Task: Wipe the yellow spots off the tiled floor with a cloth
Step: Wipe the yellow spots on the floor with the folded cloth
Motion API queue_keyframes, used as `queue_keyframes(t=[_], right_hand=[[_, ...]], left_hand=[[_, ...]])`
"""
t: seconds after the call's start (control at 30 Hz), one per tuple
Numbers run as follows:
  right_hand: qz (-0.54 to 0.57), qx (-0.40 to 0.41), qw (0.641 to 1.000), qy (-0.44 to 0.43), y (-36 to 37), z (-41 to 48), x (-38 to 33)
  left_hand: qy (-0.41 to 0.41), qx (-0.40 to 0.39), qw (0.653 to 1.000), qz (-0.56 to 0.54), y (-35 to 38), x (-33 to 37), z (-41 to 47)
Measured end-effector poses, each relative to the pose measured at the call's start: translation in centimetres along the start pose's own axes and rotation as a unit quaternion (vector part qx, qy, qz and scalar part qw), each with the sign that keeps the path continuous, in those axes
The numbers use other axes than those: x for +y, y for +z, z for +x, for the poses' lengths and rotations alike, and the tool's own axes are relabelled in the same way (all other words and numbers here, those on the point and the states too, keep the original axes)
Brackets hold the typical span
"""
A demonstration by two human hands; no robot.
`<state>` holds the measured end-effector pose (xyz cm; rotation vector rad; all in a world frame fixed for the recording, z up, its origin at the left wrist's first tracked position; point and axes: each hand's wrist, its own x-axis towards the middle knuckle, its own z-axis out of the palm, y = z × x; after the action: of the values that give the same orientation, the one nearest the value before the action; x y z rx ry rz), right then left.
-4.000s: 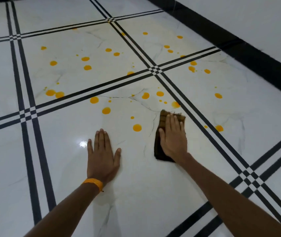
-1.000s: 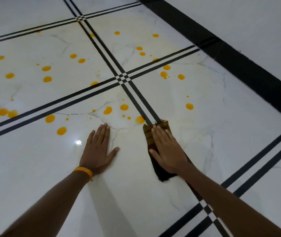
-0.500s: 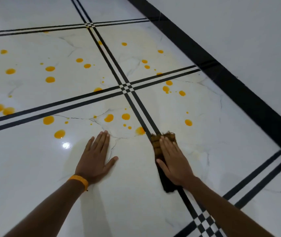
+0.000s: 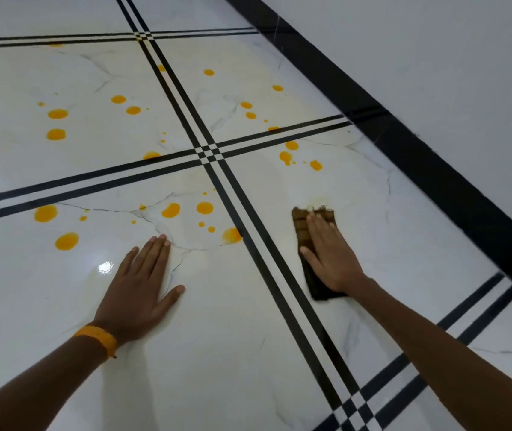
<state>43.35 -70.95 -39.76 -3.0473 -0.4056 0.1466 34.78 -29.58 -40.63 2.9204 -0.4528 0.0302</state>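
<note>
Beyond both sets of fingertips I see the tiled floor (image 4: 248,353), white with black double lines. Under my right hand (image 4: 331,259), fingers together and pressed flat, lies the brown cloth (image 4: 303,227), a faint smear, I think, at its far edge. My left hand (image 4: 138,293) rests flat, fingers together, thumb out. Yellow spots (image 4: 170,209) sit just past its fingertips.

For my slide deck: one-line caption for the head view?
Right hand presses brown cloth on white tiled floor; left hand braces flat; yellow spots remain.
</note>
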Motion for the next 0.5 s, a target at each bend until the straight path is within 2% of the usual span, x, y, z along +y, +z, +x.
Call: queue_keyframes(t=[0.03, 0.07, 0.13, 0.2, 0.23, 0.27, 0.33, 0.4, 0.43, 0.47, 0.5], right_hand=[[-0.002, 0.005, 1.000, -0.006, -0.2, -0.8, 1.5], [0.003, 0.023, 0.999, 0.026, -0.5, -0.6, 3.0], [0.022, 0.053, 0.989, 0.135, -1.3, 2.0, 4.2], [0.032, 0.073, 0.972, 0.219, -1.6, 5.8, 2.6], [0.035, 0.073, 0.970, 0.230, -1.5, 6.7, 1.1], [0.036, 0.070, 0.974, 0.212, -1.1, 6.8, -0.4], [0.017, 0.043, 0.997, 0.065, -0.3, 4.2, -2.6], [0.003, 0.001, 0.997, -0.079, -0.5, 0.4, -1.7], [0.002, -0.006, 0.993, -0.116, -0.9, -0.1, -0.3], [-0.004, 0.001, 0.995, -0.103, -1.0, 0.3, 1.2], [-0.006, 0.008, 0.999, -0.048, -1.3, 1.1, 2.1]], left_hand=[[0.000, 0.002, 1.000, 0.001, 0.0, 0.0, 0.0], [0.000, 0.003, 1.000, 0.002, 0.0, 0.1, 0.0], [-0.004, 0.008, 1.000, 0.007, -0.1, -0.2, 0.4], [-0.001, 0.007, 1.000, 0.008, -0.2, -0.1, 0.7], [0.002, 0.009, 1.000, 0.005, -0.2, 0.0, 0.7], [0.002, 0.011, 1.000, 0.002, -0.1, 0.1, 0.6], [0.005, 0.013, 1.000, -0.002, -0.3, 0.1, 0.6], [0.006, 0.016, 1.000, -0.002, -0.4, 0.2, 0.8], [0.002, 0.012, 1.000, 0.000, -0.3, 0.2, 0.7], [0.001, 0.008, 1.000, 0.003, -0.2, 0.2, 0.7], [0.000, 0.007, 1.000, 0.006, 0.0, 0.3, 0.7]])
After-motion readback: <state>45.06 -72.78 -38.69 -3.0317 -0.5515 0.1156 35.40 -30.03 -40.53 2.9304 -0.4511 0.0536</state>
